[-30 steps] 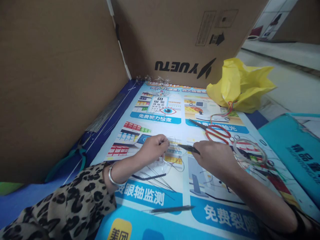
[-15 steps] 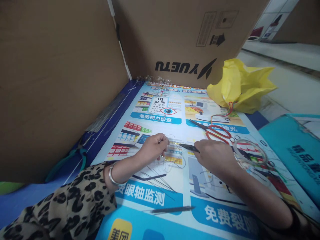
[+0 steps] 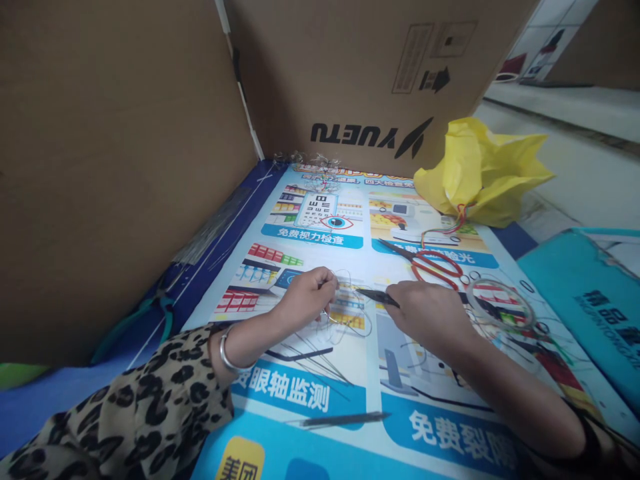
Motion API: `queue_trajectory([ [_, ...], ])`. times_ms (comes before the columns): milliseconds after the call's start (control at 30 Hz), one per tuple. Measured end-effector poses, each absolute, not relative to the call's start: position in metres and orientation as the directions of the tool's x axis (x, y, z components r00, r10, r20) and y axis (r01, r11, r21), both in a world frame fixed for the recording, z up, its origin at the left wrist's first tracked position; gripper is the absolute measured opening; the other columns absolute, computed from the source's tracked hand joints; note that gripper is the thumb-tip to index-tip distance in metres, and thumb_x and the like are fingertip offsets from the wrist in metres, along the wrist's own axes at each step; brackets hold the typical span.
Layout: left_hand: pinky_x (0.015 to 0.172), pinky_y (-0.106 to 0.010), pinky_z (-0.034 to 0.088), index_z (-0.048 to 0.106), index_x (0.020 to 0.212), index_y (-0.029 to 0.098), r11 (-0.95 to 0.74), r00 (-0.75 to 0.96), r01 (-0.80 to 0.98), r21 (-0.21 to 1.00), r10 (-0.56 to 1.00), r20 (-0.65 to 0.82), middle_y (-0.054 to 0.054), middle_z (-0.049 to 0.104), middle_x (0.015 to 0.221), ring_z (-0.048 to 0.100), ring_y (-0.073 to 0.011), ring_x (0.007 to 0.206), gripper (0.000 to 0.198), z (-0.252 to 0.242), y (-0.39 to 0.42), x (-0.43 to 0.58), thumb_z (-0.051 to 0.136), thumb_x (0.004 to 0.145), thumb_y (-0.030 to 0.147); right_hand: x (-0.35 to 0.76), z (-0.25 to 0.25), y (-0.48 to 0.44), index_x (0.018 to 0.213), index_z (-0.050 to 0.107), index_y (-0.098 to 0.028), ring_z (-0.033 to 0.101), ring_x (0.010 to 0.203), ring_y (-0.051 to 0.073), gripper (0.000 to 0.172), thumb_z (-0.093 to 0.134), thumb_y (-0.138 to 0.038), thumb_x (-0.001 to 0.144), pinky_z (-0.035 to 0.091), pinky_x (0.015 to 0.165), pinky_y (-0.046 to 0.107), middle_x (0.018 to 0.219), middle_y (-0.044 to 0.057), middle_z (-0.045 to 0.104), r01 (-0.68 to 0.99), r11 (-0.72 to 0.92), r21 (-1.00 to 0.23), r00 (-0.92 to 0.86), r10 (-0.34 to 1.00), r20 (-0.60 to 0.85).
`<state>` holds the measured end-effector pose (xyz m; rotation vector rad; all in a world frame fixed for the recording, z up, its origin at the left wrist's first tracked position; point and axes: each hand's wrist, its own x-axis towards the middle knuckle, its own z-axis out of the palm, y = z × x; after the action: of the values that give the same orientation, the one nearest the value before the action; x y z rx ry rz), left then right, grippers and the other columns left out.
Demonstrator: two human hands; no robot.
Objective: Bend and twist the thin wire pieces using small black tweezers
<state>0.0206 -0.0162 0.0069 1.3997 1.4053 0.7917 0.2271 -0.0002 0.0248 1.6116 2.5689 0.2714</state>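
My left hand (image 3: 311, 297) pinches a thin wire piece (image 3: 369, 327), whose loops curve out to the right of its fingertips. In my right hand (image 3: 430, 313) is a pair of dark-tipped pliers (image 3: 377, 296), gripped with the handles hidden in the palm. The pliers' nose points left at the wire, close to the loops; whether it bites on the wire is too fine to tell. Red-handled scissors (image 3: 435, 267) lie just beyond my right hand. Loose straight wires (image 3: 320, 360) are spread below my left hand.
A printed poster (image 3: 330, 260) covers the table. Cardboard walls (image 3: 350, 80) stand behind and left. Teal-handled pliers (image 3: 160, 310) lie at left, a wire coil (image 3: 500, 303) at right. A yellow bag (image 3: 480, 173) and a teal box (image 3: 590, 293) sit further right. Wire pieces (image 3: 323, 177) lie at the back.
My right hand and the pliers have shifted very slightly. My left hand stays in place with the wire.
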Motion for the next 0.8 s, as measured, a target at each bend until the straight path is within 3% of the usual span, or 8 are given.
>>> queue_trajectory([
  [233,0.037,-0.016,0.037,0.049,0.073,0.019,0.111,0.154,0.377,0.919,0.971,-0.181,0.001,0.055,0.064,0.051,-0.0079,0.049,0.009,0.006,-0.016,0.02,0.043,0.075,0.026,0.226,0.02,0.001,0.073,0.061,-0.02,0.058,0.066,0.016,0.022,0.046,-0.035,0.08,0.015,0.048,0.026,0.071,0.003,0.065,0.893,0.413,0.178,-0.427,0.903,0.05],
  [400,0.04,-0.018,0.039,0.052,0.088,0.021,0.092,0.19,0.42,0.903,0.964,-0.186,0.002,0.057,0.067,0.053,-0.0095,0.051,0.015,0.007,-0.015,0.019,0.043,0.077,0.027,0.227,0.02,0.003,0.073,0.061,-0.021,0.058,0.066,0.015,0.021,0.046,-0.033,0.08,0.015,0.049,0.026,0.072,0.002,0.065,0.894,0.421,0.155,-0.434,0.899,0.055],
  [533,0.048,-0.018,0.04,0.054,0.093,0.022,-0.014,0.225,0.475,0.88,0.969,-0.106,0.003,0.058,0.068,0.053,-0.0096,0.057,0.019,0.006,-0.014,0.019,0.048,0.075,0.024,0.227,0.021,0.003,0.072,0.061,-0.021,0.058,0.066,0.015,0.021,0.046,-0.033,0.08,0.015,0.048,0.026,0.072,0.002,0.065,0.894,0.424,0.146,-0.434,0.9,0.044],
  [800,0.07,-0.025,0.045,0.055,0.093,0.018,-0.191,0.256,0.532,0.825,0.965,0.058,-0.003,0.061,0.091,0.057,-0.013,0.077,0.022,0.019,-0.008,0.019,0.056,0.072,0.025,0.226,0.024,0.003,0.072,0.061,-0.021,0.057,0.063,0.015,0.021,0.046,-0.033,0.08,0.014,0.048,0.026,0.07,0.002,0.064,0.89,0.432,0.15,-0.444,0.894,0.058],
])
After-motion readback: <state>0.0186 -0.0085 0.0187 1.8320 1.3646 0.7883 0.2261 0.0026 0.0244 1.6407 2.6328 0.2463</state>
